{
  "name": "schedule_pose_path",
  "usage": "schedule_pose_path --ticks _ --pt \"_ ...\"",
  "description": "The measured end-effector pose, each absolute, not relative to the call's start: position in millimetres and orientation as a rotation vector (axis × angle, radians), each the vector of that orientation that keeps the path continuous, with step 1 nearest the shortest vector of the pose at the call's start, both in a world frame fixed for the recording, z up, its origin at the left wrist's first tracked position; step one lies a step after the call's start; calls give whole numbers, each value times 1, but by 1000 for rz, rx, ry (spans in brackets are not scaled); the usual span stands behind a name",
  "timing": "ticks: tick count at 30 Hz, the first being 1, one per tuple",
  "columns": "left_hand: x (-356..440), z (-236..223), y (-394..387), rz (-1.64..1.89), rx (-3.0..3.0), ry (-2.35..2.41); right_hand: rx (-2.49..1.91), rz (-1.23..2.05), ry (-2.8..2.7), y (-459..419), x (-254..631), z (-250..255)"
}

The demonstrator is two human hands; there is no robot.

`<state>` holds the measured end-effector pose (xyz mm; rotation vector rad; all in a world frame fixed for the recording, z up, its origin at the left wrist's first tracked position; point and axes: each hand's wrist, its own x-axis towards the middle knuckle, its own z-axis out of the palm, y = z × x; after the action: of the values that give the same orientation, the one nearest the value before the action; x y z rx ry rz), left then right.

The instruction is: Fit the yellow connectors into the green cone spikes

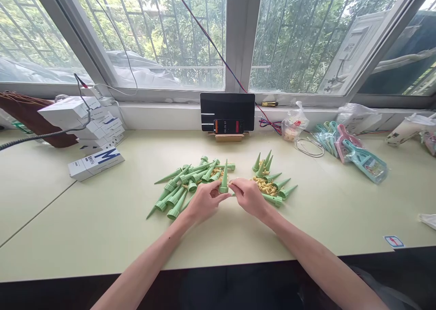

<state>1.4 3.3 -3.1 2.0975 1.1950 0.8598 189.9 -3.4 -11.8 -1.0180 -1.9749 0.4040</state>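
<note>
My left hand is closed around the wide base of a green plastic watering spike, which stands point up between the fingers. Close beside it, my right hand is pinched shut at the spike's base; whatever is in its fingertips is too small to make out. A pile of similar green spikes lies to the left of my left hand. Beyond my right hand, a heap of small yellow plastic pieces has several green spikes around it, some upright and some lying down.
A phone showing a timer leans on a dark screen at the back. White boxes are at left. Wrapped small dustpan-like items, a coiled white cable and a plastic bag sit at right.
</note>
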Motion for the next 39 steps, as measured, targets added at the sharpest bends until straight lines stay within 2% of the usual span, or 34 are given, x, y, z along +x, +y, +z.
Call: schedule_pose_path --ticks 10,24,27,33,39 --pt "4 1 1 919 2001 1109 -1052 552 -1846 -7 187 -9" --pt "3 -5 0 898 2066 1131 -1038 600 -1867 -8 187 -14" --pt "3 -6 0 901 2078 1130 -1045 727 -1795 -9 186 -11" --pt "1 -11 2 890 2106 1118 -1034 1223 -1505 -9 186 -3" --pt "3 -12 2 899 2094 1125 -988 1393 -1350 -8 186 1"
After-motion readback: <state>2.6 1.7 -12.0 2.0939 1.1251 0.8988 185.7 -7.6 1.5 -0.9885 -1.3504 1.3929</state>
